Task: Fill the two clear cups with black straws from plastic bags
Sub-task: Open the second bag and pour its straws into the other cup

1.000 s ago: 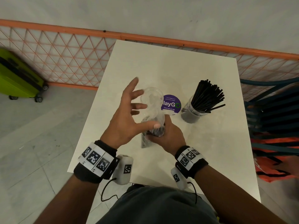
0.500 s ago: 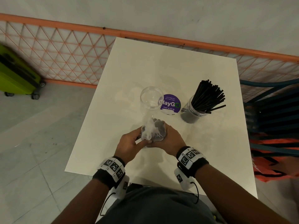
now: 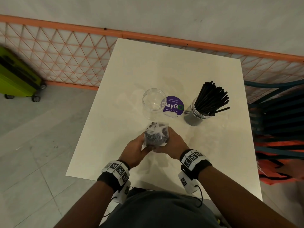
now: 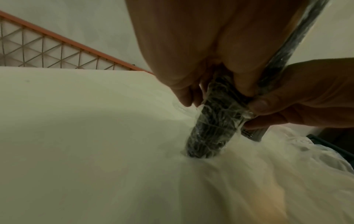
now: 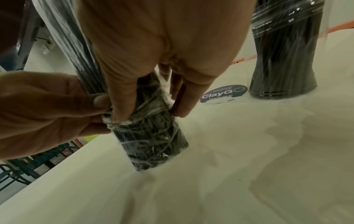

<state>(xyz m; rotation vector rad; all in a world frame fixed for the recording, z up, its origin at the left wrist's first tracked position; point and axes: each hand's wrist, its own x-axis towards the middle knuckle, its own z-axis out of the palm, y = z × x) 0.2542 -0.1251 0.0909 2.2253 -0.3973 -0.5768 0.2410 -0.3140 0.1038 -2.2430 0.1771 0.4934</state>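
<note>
A clear plastic bag of black straws (image 3: 156, 134) stands upright on the white table (image 3: 172, 66), its bottom end on the tabletop (image 4: 206, 136) (image 5: 151, 141). My left hand (image 3: 136, 149) and my right hand (image 3: 171, 145) both grip the bag from either side, low down, fingers curled round the plastic. Just beyond the bag stands an empty clear cup (image 3: 153, 102). To its right a second clear cup (image 3: 197, 114) (image 5: 283, 60) is full of black straws (image 3: 212, 97) that fan out above its rim.
A round purple ClayGo sticker (image 3: 175, 105) (image 5: 223, 94) lies between the two cups. An orange lattice fence (image 3: 65, 51) runs behind the table. A green suitcase (image 3: 16, 76) stands on the floor at left. Dark chairs (image 3: 278, 116) crowd the right side.
My left hand was spread open above the empty cup; it came down and back and now grips the bag alongside my right hand. The bag stays upright on the table.
</note>
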